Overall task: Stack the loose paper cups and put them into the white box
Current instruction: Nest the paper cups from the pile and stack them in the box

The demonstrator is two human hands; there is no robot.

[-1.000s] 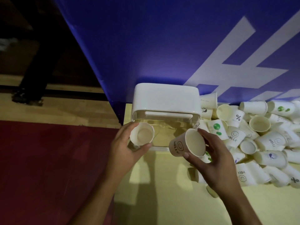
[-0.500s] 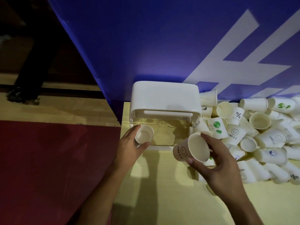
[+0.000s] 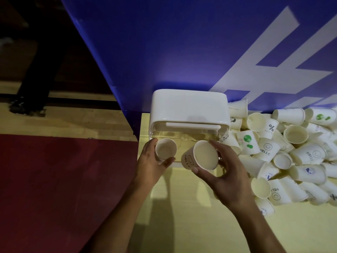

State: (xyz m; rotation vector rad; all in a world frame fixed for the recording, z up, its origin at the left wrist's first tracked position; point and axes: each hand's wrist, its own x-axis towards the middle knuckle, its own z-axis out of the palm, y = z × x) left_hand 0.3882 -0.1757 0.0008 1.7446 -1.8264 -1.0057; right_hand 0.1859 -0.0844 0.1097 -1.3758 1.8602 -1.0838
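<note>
Table (image 3: 182,225): carrying everything, with its right edge running out of view.
White box (image 3: 189,106): sitting at the table's back left corner, its inside hard to make out.
Cup pile (image 3: 299,161): sprawling along the back right edge, touching the box.
Right hand (image 3: 228,181): gripping a tilted HELLO cup (image 3: 202,156) just before the box.
Left hand (image 3: 149,161): holding an upright cup (image 3: 165,149) beside it.
Progress: seemingly just beginning, with the two cups being held apart and not yet nested, and nearly the whole pile waiting.
Hidden: whether the upright cup is one or several is not showing.

Both hands, left (image 3: 152,164) and right (image 3: 225,178), are each gripping a white paper cup, plain (image 3: 165,149) and "HELLO"-printed (image 3: 202,156), near the white plastic box (image 3: 189,110).
</note>
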